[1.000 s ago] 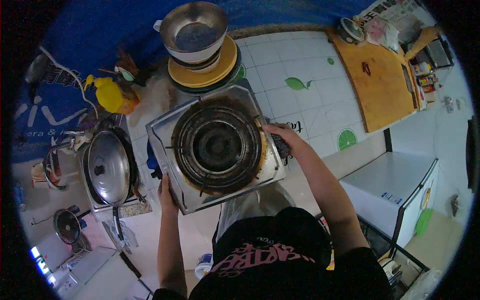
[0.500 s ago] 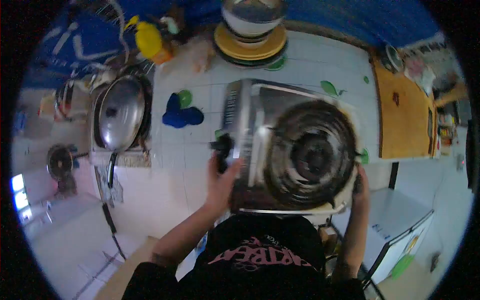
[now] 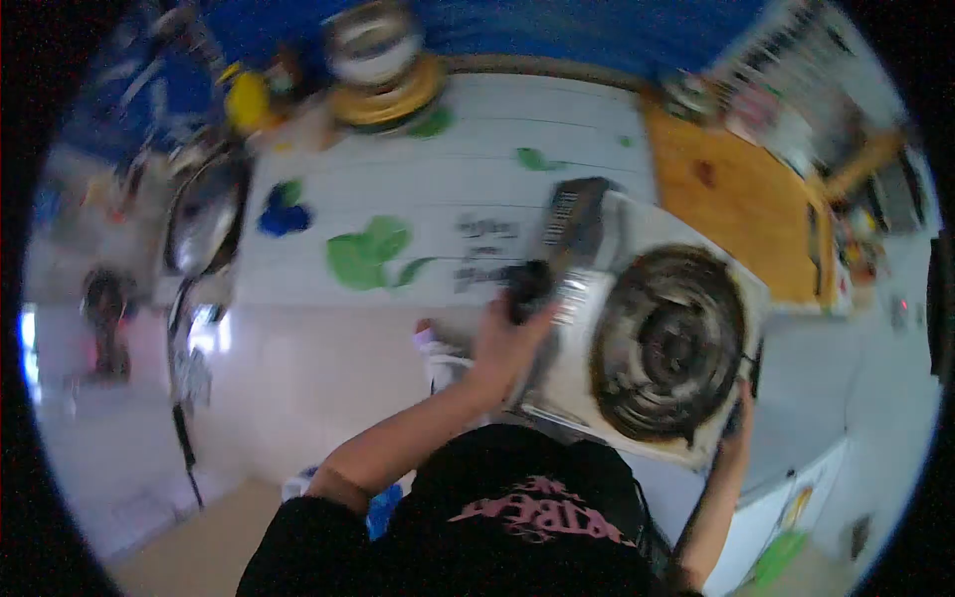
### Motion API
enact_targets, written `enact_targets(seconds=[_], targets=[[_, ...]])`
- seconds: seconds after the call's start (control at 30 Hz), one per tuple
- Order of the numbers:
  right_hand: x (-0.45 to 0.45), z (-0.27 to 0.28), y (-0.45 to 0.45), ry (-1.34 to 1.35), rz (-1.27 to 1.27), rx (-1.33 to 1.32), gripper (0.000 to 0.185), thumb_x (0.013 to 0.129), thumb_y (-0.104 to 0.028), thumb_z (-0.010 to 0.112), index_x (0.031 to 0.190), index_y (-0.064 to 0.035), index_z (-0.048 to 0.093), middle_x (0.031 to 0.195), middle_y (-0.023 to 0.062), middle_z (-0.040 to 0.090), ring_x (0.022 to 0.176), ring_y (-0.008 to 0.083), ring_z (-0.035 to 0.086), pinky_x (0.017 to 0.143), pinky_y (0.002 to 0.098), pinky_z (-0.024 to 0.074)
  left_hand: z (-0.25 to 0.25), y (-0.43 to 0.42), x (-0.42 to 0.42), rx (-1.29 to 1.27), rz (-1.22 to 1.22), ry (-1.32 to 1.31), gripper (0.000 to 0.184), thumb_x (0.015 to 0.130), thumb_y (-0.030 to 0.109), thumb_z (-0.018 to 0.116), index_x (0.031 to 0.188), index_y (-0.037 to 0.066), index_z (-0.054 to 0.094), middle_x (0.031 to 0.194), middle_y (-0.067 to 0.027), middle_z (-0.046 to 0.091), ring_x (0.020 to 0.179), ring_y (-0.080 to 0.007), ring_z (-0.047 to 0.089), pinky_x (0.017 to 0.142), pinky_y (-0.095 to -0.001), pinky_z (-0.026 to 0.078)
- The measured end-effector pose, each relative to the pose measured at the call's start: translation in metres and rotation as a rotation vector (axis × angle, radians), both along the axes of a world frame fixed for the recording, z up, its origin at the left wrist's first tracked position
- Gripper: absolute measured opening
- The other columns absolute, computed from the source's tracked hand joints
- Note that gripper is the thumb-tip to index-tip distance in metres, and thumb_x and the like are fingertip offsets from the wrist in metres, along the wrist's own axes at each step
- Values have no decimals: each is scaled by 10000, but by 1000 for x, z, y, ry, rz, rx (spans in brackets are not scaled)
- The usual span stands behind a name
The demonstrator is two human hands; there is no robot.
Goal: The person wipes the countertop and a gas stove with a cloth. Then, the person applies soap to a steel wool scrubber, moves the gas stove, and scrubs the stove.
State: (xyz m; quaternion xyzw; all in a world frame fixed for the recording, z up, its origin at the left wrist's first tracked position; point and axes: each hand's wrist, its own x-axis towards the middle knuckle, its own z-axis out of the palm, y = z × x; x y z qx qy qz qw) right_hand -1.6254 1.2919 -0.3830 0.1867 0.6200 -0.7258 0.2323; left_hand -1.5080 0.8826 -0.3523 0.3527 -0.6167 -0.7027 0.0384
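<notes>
The left hand (image 3: 507, 348) and right hand (image 3: 735, 438) grasp one single-burner gas stove (image 3: 668, 343) by opposite sides. One wooden cutting board (image 3: 736, 214) lies near it.

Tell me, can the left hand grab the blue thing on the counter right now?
Probably not as things stand: the left hand is busy gripping the stove, and the blue thing lies off to its left on the counter. It would likely need to let go first.
</notes>
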Motion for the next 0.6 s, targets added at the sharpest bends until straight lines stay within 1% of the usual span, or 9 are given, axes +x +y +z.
enact_targets(seconds=[0.03, 0.07, 0.1, 0.13, 0.2, 0.27, 0.33, 0.47, 0.6], targets=[[12, 20, -21, 15, -86, -38, 478, 938, -369, 546, 1261, -17, 573, 1235, 113, 605, 1111, 225, 577, 967, 344, 446, 32, -3, -10, -39, -43, -307, 759, 780, 418, 753, 1307, -48, 470, 1211, -190, 570, 1080, -279, 564, 925, -373, 453], [12, 13, -20, -181, -135, -115, 439, 928, -362, 569, 1210, -26, 598, 1149, 110, 644, 1027, 242, 611, 920, 356, 477, 5, 5, 0, 252, 104, -206, 732, 788, 415, 752, 1293, -42, 484, 1164, -167, 594, 1019, -240, 584, 896, -346, 463], [15, -11, -7, -246, -142, -224, 395, 921, -355, 587, 1158, -41, 620, 1065, 105, 670, 940, 244, 634, 851, 366, 508, 14, 6, 0, 214, 65, -146, 703, 794, 403, 757, 1274, -38, 492, 1140, -147, 596, 992, -203, 579, 871, -322, 463], [21, -8, -16, -278, -198, -197, 368, 906, -367, 613, 1096, -53, 643, 984, 89, 685, 854, 231, 648, 775, 368, 529, -11, 1, 11, 154, 56, -197, 662, 802, 377, 760, 1252, -34, 503, 1116, -127, 592, 957, -187, 576, 843, -316, 464], [35, -57, 7, -390, -179, -225, 355, 869, -381, 660, 1039, -69, 660, 928, 76, 691, 797, 226, 653, 723, 367, 536, 17, 8, 11, 137, 73, -256, 629, 809, 378, 756, 1223, -32, 520, 1102, -111, 599, 957, -169, 573, 827, -309, 462], [79, -68, -4, -440, -197, -257, 365, 831, -397, 700, 993, -72, 669, 891, 72, 694, 760, 223, 653, 697, 366, 539, 14, 2, 50, 132, 66, -261, 613, 815, 376, 753, 1214, -30, 528, 1086, -104, 607, 946, -164, 580, 813, -305, 468], [53, -2, -32, -432, -161, -208, 413, 809, -424, 724, 980, -52, 671, 905, 87, 698, 738, 226, 660, 697, 364, 546, 15, 0, 26, 145, 64, -272, 597, 820, 374, 749, 1205, -29, 536, 1070, -97, 616, 934, -159, 588, 798, -302, 473], [47, -16, -3, -351, -107, -224, 459, 813, -435, 718, 1032, -36, 662, 938, 84, 702, 777, 219, 674, 722, 352, 553, 28, 28, 25, 281, 63, -183, 530, 851, 341, 724, 1195, -18, 541, 1028, -87, 632, 874, -166, 620, 754, -304, 508], [72, -12, -27, -285, -53, -166, 496, 818, -443, 708, 1082, -27, 651, 968, 89, 703, 815, 204, 680, 738, 341, 554, -10, -7, 57, 360, 36, -164, 485, 876, 323, 695, 1191, -13, 545, 1031, -79, 644, 894, -161, 633, 769, -300, 519]])
